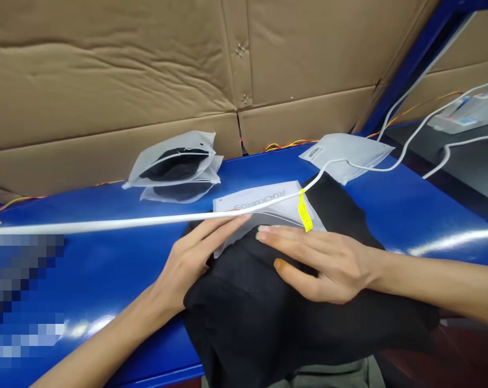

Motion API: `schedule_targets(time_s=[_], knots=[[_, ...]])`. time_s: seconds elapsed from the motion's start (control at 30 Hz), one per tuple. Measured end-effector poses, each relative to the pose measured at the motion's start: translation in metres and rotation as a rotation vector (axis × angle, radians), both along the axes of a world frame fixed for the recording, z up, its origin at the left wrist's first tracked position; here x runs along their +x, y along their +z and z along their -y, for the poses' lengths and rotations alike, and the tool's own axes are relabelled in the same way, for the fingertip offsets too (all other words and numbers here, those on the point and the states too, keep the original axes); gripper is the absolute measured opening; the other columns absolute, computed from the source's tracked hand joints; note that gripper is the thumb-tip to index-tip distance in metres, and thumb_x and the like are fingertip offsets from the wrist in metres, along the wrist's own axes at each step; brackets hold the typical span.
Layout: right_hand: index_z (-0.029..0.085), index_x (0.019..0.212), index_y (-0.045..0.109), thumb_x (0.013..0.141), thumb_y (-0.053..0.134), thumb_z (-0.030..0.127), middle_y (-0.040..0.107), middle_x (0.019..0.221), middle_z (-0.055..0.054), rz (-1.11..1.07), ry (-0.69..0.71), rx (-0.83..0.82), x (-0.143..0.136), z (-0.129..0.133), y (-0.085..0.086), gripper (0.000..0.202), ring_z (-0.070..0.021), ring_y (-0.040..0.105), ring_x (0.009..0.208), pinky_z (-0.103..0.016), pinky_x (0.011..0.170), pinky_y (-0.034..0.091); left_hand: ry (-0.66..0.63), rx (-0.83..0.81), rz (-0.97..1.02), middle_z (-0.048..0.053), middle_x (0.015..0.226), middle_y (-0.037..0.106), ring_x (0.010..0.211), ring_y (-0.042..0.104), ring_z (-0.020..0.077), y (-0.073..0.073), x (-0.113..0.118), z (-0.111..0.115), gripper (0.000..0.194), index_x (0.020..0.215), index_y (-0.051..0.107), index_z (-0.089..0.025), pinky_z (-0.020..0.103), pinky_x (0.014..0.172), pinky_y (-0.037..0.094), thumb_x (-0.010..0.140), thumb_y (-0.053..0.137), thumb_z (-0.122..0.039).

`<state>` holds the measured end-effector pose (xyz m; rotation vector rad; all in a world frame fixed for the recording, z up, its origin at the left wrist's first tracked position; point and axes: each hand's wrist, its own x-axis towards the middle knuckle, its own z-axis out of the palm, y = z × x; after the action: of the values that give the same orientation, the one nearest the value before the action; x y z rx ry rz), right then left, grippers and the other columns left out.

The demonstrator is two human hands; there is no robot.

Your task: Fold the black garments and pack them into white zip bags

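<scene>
Black fabric is spread over the near edge of the blue table. A translucent white bag printed ROCKBROS lies at its far side, with part of the cloth against or inside its mouth. My left hand is at the bag's left side, fingers partly beneath a white cable, thumb hidden; its grip is unclear. Palm down, my right hand rests on the black fabric, fingers stretched toward the bag and thumb apart. A yellow tag hangs from the white cable just beyond the right fingers.
Two bags with dark contents lie stacked at the back left of the blue table. Another white bag lies back right, the cable crossing it. A clear plastic box sits far right. Cardboard lines the back.
</scene>
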<state>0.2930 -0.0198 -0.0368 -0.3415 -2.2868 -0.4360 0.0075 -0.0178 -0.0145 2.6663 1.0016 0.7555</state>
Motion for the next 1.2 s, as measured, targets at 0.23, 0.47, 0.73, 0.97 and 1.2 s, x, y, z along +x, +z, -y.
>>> schedule_targets(time_s=[0.23, 0.47, 0.73, 0.97, 1.2], knots=[[0.015, 0.112, 0.064, 0.101, 0.051, 0.005, 0.080, 0.118, -0.020, 0.132, -0.322, 0.113, 0.004, -0.001, 0.001, 0.020, -0.0218, 0.078, 0.100, -0.029, 0.085, 0.061, -0.073, 0.041, -0.003, 0.005, 0.158, 0.059, 0.140, 0.064, 0.0228, -0.001, 0.001, -0.001, 0.054, 0.164, 0.046, -0.031, 0.032, 0.118, 0.054, 0.111, 0.052, -0.026], [0.012, 0.106, 0.075, 0.098, 0.055, -0.001, 0.083, 0.114, -0.012, 0.181, -0.459, 0.146, 0.004, 0.005, 0.008, 0.025, -0.0149, 0.075, 0.081, -0.023, 0.065, 0.053, -0.124, 0.154, -0.007, 0.012, 0.150, 0.064, 0.139, 0.063, 0.0248, 0.000, 0.011, 0.000, 0.055, 0.160, 0.049, -0.024, 0.035, 0.117, 0.054, 0.106, 0.059, -0.021], [0.014, 0.135, 0.068, 0.100, 0.048, 0.004, 0.074, 0.134, -0.022, 0.243, -0.252, 0.058, 0.014, -0.004, 0.004, 0.042, -0.0237, 0.076, 0.111, -0.025, 0.073, 0.060, -0.113, 0.154, 0.019, 0.016, 0.151, 0.063, 0.143, 0.061, 0.0292, 0.003, 0.016, 0.008, 0.059, 0.163, 0.045, -0.023, 0.043, 0.118, 0.055, 0.106, 0.061, -0.024], [0.007, 0.118, 0.076, 0.099, 0.049, 0.002, 0.082, 0.117, -0.015, 0.226, -0.339, 0.122, 0.006, 0.000, 0.007, 0.033, -0.0227, 0.077, 0.094, -0.029, 0.079, 0.063, -0.135, 0.099, 0.067, 0.009, 0.159, 0.060, 0.155, 0.050, 0.0252, -0.002, 0.022, 0.013, 0.081, 0.160, 0.049, -0.022, 0.051, 0.129, 0.045, 0.086, 0.043, 0.011], [0.006, 0.113, 0.076, 0.099, 0.054, 0.001, 0.081, 0.099, -0.013, 0.242, -0.521, 0.180, -0.005, 0.005, 0.005, 0.027, -0.0205, 0.074, 0.080, -0.029, 0.068, 0.057, -0.169, 0.098, 0.198, 0.011, 0.153, 0.066, 0.154, 0.051, 0.0297, 0.001, 0.030, 0.021, 0.081, 0.155, 0.055, -0.017, 0.059, 0.127, 0.046, 0.082, 0.041, 0.015]])
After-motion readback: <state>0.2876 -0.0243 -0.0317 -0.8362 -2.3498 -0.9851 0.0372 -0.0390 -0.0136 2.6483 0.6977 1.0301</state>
